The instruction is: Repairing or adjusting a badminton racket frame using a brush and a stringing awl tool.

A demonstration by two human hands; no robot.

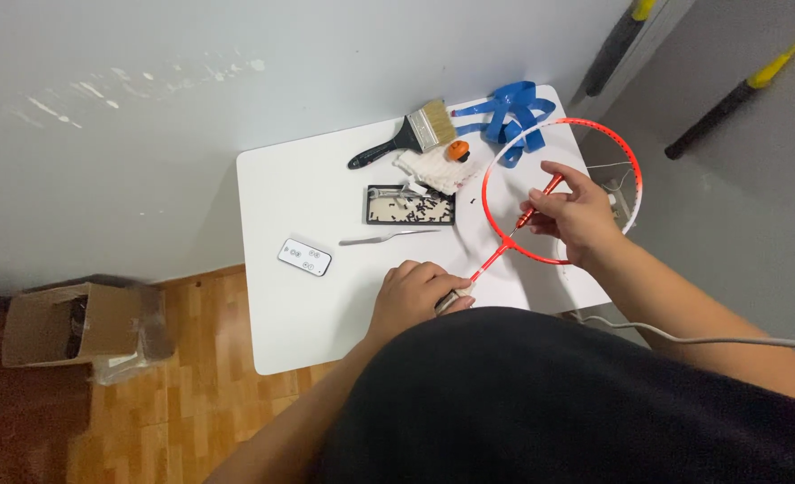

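A red racket frame (614,136) lies over the right side of the white table (303,296), its head unstrung apart from a few loose strings. My left hand (413,294) grips the racket's handle near the table's front edge. My right hand (575,213) holds a thin red tool (539,198) like a pen, with its tip at the base of the racket head. The red shaft (491,261) runs between my two hands.
On the table lie a paintbrush (411,136), a blue ribbon (514,112), a white cloth (429,170) with a small orange piece (457,150), a black tray (411,205) of small parts, metal tweezers (388,237) and a white remote (304,257). A cardboard box (66,327) sits on the floor.
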